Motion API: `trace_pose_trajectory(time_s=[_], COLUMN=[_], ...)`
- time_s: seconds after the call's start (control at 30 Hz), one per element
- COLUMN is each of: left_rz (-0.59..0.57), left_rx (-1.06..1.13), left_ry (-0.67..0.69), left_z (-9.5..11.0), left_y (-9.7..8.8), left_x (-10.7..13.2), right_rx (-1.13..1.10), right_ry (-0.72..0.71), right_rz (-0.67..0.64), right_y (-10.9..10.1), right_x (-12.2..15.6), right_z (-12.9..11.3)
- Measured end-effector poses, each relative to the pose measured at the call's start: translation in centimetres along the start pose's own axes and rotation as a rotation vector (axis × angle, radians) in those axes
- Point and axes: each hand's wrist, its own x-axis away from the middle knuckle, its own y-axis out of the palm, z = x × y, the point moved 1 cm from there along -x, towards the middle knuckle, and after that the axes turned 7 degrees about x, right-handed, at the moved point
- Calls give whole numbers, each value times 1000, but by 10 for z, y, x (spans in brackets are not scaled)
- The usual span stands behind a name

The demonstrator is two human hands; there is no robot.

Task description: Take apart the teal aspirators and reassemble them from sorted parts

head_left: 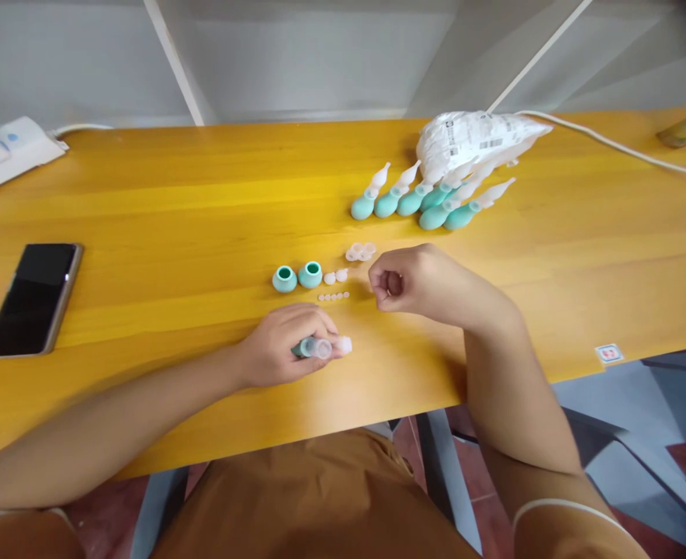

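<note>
My left hand lies on the wooden table, its fingers closed round a teal bulb with a clear cap. My right hand is curled into a loose fist just right of the small parts; what it holds, if anything, is hidden. Between the hands lie two teal bulbs, a few clear caps, a row of tiny clear pieces and a cluster of clear rings.
Several assembled teal bulbs with clear tips lie in a row at the back, next to a white plastic bag. A black phone lies at the left. A white cable crosses the back right corner.
</note>
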Motion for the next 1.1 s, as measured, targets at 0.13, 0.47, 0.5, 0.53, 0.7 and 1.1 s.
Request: trace_pose_trajectory(time_s=[0.13, 0.47, 0.5, 0.53, 0.7, 1.1], left_rz=[-91, -122, -100, -76, 28, 78], left_rx=[-6, -53, -60, -69, -88, -14], left_ry=[0, -74, -97, -116, -149, -177], left_z=[-2, -5, -6, -6, -3, -3], left_y=[2, 2, 2, 2, 1, -4], left_x=[1, 0, 1, 0, -1, -1], right_rx=[130, 19, 6, 0, -174, -393], right_ry=[73, 83, 81, 78, 15, -202], right_rz=[-68, -61, -61, -51, 11, -121], right_y=[15, 29, 27, 24, 8, 21], right_x=[-10, -16, -15, -13, -4, -2], right_z=[6, 12, 12, 12, -2, -26])
